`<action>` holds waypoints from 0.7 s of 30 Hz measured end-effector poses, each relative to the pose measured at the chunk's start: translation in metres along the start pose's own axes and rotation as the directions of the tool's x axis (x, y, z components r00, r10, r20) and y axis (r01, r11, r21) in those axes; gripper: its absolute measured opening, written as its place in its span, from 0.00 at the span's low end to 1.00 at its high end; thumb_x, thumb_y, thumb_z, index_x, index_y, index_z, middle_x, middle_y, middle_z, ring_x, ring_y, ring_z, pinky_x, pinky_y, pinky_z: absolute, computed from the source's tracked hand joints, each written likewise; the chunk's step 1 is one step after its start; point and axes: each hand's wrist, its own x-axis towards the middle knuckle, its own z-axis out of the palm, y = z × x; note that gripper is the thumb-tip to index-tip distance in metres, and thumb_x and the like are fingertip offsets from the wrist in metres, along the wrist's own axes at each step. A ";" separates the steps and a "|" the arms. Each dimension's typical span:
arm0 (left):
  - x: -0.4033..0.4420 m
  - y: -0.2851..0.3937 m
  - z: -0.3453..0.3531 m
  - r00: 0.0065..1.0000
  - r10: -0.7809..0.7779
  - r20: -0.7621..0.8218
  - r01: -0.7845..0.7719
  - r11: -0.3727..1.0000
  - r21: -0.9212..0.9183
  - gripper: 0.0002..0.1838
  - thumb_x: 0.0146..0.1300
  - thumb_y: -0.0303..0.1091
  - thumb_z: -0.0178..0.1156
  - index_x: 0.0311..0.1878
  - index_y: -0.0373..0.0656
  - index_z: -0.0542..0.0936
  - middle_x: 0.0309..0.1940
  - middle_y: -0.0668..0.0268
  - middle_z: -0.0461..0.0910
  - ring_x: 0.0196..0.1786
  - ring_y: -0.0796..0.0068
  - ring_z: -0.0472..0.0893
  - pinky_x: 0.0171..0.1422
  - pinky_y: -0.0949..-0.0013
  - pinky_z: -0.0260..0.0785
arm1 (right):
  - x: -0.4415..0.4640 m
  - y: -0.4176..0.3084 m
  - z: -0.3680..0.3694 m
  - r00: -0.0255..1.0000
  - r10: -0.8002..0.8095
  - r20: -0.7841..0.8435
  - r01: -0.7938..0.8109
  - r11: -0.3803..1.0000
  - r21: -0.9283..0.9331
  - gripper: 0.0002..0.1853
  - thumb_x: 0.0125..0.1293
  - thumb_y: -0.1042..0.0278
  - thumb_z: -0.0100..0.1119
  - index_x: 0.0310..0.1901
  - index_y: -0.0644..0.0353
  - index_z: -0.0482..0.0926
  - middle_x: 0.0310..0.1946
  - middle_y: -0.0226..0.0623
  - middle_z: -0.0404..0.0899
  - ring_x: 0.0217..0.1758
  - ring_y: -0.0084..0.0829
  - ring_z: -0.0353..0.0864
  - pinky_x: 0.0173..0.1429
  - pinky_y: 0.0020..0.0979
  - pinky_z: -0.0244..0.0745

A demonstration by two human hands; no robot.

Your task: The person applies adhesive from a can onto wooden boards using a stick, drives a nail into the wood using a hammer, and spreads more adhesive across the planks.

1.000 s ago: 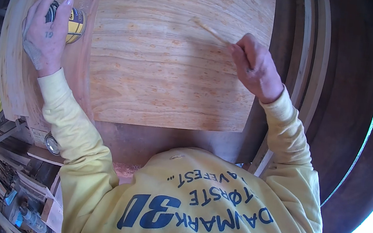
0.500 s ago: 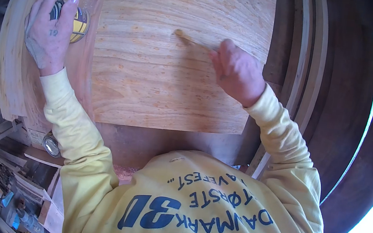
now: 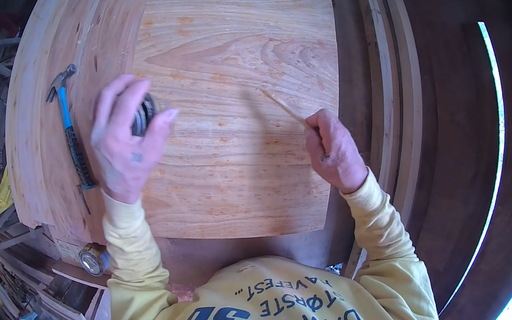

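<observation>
My left hand is curled around a round tin, held over the left part of a pale wooden panel. Only the tin's dark ringed part shows between finger and thumb. My right hand is closed on a thin wooden stick near the panel's right edge. The stick points up and left, its tip over the panel; whether it touches the wood I cannot tell. A claw hammer with a blue and black handle lies left of my left hand.
Another tin with a shiny metal end lies below the panel's lower left corner. Long wooden strips run along the right side. Cluttered tools and offcuts fill the lower left, beside a yellow cloth.
My left hand has moved right and down with the tin, uncovering the hammer. My right hand has shifted down and right with the stick. The view has shifted too.
</observation>
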 end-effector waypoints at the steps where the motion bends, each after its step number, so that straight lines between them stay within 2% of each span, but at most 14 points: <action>1: -0.001 0.007 0.007 0.999 0.011 -0.035 -0.015 0.994 -0.109 0.17 0.65 0.27 0.69 0.56 0.33 0.83 0.57 0.50 0.83 0.60 0.54 0.82 0.66 0.58 0.73 | 0.001 0.001 -0.005 1.000 -0.003 -0.017 0.003 1.000 -0.014 0.07 0.68 0.79 0.58 0.45 0.63 0.73 0.33 0.50 0.77 0.36 0.52 0.80 0.41 0.44 0.76; 3: -0.004 0.006 0.012 0.989 0.042 -0.139 -0.078 0.962 -0.261 0.19 0.68 0.29 0.65 0.60 0.30 0.80 0.59 0.50 0.82 0.61 0.55 0.82 0.66 0.57 0.73 | 0.003 0.004 -0.014 0.998 -0.021 -0.052 0.019 0.999 -0.028 0.07 0.68 0.79 0.59 0.45 0.63 0.73 0.32 0.49 0.77 0.34 0.51 0.80 0.39 0.44 0.76; 6: -0.018 -0.017 0.001 0.943 -0.092 -0.320 -0.039 0.925 -0.378 0.24 0.70 0.34 0.64 0.64 0.30 0.77 0.61 0.52 0.82 0.62 0.57 0.81 0.67 0.58 0.71 | 0.007 -0.001 -0.023 0.996 0.038 -0.085 -0.035 0.999 0.031 0.06 0.69 0.79 0.61 0.42 0.63 0.73 0.30 0.47 0.76 0.30 0.48 0.79 0.35 0.41 0.74; 7: -0.023 -0.028 -0.007 0.946 -0.129 -0.296 -0.014 0.899 -0.438 0.32 0.69 0.40 0.66 0.70 0.30 0.72 0.65 0.52 0.80 0.66 0.58 0.79 0.68 0.59 0.70 | 0.009 -0.001 -0.028 0.996 0.051 -0.067 -0.048 0.998 0.044 0.06 0.69 0.79 0.61 0.42 0.63 0.73 0.29 0.46 0.76 0.29 0.47 0.78 0.34 0.40 0.73; 9: -0.034 -0.022 -0.002 0.969 -0.200 -0.147 0.124 0.903 -0.412 0.38 0.65 0.42 0.69 0.73 0.30 0.69 0.68 0.51 0.77 0.69 0.57 0.76 0.71 0.58 0.69 | 0.014 -0.010 -0.036 0.997 0.066 -0.030 -0.064 0.996 0.064 0.06 0.69 0.80 0.62 0.40 0.63 0.73 0.27 0.43 0.75 0.27 0.41 0.77 0.32 0.38 0.71; 10: -0.038 -0.019 -0.003 0.967 -0.242 -0.075 0.196 0.903 -0.383 0.41 0.64 0.43 0.70 0.75 0.30 0.67 0.70 0.50 0.75 0.71 0.57 0.75 0.73 0.57 0.68 | 0.020 -0.014 -0.037 0.997 -0.020 -0.074 0.023 0.999 0.038 0.06 0.69 0.79 0.62 0.38 0.62 0.73 0.26 0.42 0.75 0.26 0.39 0.76 0.32 0.38 0.71; 11: -0.043 -0.028 0.003 0.979 -0.205 0.003 0.183 0.862 -0.472 0.50 0.54 0.40 0.79 0.76 0.30 0.65 0.72 0.49 0.72 0.73 0.59 0.72 0.75 0.59 0.68 | 0.025 -0.023 -0.040 0.999 0.006 -0.049 -0.004 0.999 0.048 0.06 0.69 0.79 0.62 0.38 0.62 0.73 0.25 0.42 0.74 0.25 0.40 0.76 0.32 0.38 0.71; 12: -0.047 -0.022 0.013 0.958 -0.282 0.051 0.240 0.692 -0.680 0.53 0.52 0.34 0.81 0.78 0.31 0.63 0.72 0.46 0.71 0.73 0.58 0.72 0.78 0.57 0.65 | 0.031 -0.034 -0.043 0.999 0.034 -0.021 -0.033 0.998 0.061 0.06 0.69 0.78 0.62 0.37 0.62 0.73 0.24 0.41 0.74 0.25 0.40 0.76 0.32 0.38 0.72; 15: -0.042 -0.010 0.017 0.973 -0.229 0.023 0.193 0.757 -0.624 0.56 0.48 0.32 0.84 0.79 0.34 0.62 0.70 0.46 0.72 0.72 0.58 0.74 0.77 0.57 0.68 | 0.048 -0.056 -0.049 0.976 -0.211 0.051 0.214 0.975 -0.059 0.08 0.71 0.74 0.64 0.37 0.61 0.72 0.23 0.42 0.75 0.25 0.44 0.78 0.30 0.40 0.73; 18: -0.030 0.001 0.019 0.985 -0.170 0.026 0.157 0.829 -0.537 0.58 0.44 0.32 0.85 0.79 0.37 0.63 0.68 0.49 0.75 0.69 0.58 0.76 0.74 0.58 0.71 | 0.056 -0.087 -0.053 0.951 -0.284 0.119 0.303 0.932 -0.201 0.10 0.72 0.71 0.65 0.36 0.60 0.71 0.23 0.41 0.75 0.23 0.45 0.79 0.28 0.42 0.73; 19: -0.029 0.003 0.020 0.992 -0.127 0.025 0.123 0.869 -0.480 0.58 0.43 0.32 0.86 0.79 0.38 0.64 0.67 0.51 0.76 0.68 0.58 0.77 0.73 0.58 0.72 | 0.059 -0.092 -0.052 0.923 -0.361 0.136 0.385 0.888 -0.253 0.11 0.73 0.68 0.64 0.38 0.59 0.70 0.22 0.40 0.75 0.22 0.44 0.79 0.27 0.43 0.74; 21: -0.031 0.009 0.022 0.996 -0.092 0.017 0.090 0.905 -0.417 0.59 0.40 0.31 0.87 0.78 0.39 0.65 0.64 0.55 0.78 0.64 0.57 0.79 0.70 0.59 0.73 | 0.061 -0.100 -0.047 0.907 -0.377 0.188 0.419 0.854 -0.308 0.09 0.74 0.68 0.61 0.39 0.59 0.70 0.21 0.39 0.75 0.21 0.43 0.80 0.27 0.42 0.75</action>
